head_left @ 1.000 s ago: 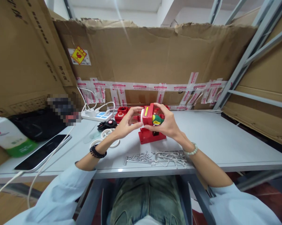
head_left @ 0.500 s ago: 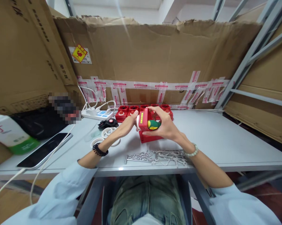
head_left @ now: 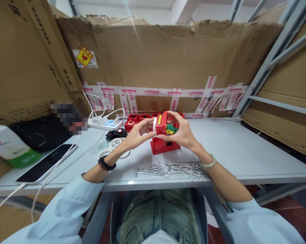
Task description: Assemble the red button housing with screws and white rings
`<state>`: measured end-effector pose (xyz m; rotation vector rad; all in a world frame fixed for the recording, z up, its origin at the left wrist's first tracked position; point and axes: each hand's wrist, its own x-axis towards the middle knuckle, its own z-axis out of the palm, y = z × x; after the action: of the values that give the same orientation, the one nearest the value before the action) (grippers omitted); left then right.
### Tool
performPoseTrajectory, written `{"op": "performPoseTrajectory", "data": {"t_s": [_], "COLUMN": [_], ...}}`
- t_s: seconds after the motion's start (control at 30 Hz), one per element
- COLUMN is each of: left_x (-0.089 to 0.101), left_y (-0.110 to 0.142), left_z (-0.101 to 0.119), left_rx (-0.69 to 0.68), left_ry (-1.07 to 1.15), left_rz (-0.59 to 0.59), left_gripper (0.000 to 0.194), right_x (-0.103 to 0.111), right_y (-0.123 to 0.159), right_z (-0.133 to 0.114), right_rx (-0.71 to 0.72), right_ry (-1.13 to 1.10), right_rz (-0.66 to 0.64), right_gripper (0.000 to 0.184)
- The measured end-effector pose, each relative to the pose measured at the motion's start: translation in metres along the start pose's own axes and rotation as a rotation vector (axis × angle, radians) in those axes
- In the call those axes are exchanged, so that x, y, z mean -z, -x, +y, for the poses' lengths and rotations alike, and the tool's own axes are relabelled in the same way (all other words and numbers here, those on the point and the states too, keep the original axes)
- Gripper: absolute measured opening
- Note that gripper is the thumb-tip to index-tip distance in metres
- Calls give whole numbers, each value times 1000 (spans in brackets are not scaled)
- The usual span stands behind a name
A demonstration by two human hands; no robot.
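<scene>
A red box-shaped housing (head_left: 163, 122) with a yellow label is held up above the table, tilted on its side. My right hand (head_left: 183, 130) is closed on its right side, thumb below and fingers above. A green and yellow screwdriver (head_left: 170, 128) is tucked in the same hand; its tip is hidden. On the housing's left face sits a white ring (head_left: 155, 124). My left hand (head_left: 140, 133) curves round this ring, thumb at the lower edge and fingers at the upper. Just below and behind stands a red base part (head_left: 160, 146) on the table.
Several red units (head_left: 133, 122) line the back. Loose white rings (head_left: 114, 144) and a black device (head_left: 116, 133) lie left. Screws (head_left: 153, 168) and hex keys (head_left: 184, 167) lie near the front edge. A power strip (head_left: 105, 124) and a phone (head_left: 47, 164) are further left.
The housing has moved a little right and up with my right hand. My left fingers have opened wider around the white ring. More of the red base shows.
</scene>
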<state>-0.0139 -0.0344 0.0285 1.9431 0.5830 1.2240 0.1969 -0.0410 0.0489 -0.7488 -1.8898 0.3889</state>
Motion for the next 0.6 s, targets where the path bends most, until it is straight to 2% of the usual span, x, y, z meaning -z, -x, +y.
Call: {"op": "performPoseTrajectory", "data": {"t_s": [0.07, 0.13, 0.2, 0.23, 0.33, 0.43, 0.5, 0.6], "left_x": [2, 4, 5, 5, 3, 0, -1, 0], "left_y": [-1, -2, -2, -2, -1, 1, 3, 3], "left_z": [0, -2, -4, -4, -5, -3, -1, -1], "left_rx": [74, 145, 151, 128, -13, -92, -81, -14], "left_ry": [-22, -44, -40, -34, 4, 43, 42, 37], "left_rz": [14, 29, 70, 103, 167, 23, -49, -37], "left_gripper": [41, 55, 66, 64, 36, 58, 60, 56], "right_x": [0, 1, 1, 0, -1, -2, -2, -1], "right_y": [0, 0, -1, -1, 0, 0, 1, 1], "right_z": [0, 1, 1, 1, 2, 4, 4, 4], "right_rx": [7, 19, 28, 29, 28, 23, 1, -36], "right_ry": [13, 42, 72, 81, 67, 34, 3, -30], "right_rz": [8, 18, 25, 26, 25, 32, 22, -11], "right_gripper": [86, 87, 88, 88, 86, 85, 85, 84]}}
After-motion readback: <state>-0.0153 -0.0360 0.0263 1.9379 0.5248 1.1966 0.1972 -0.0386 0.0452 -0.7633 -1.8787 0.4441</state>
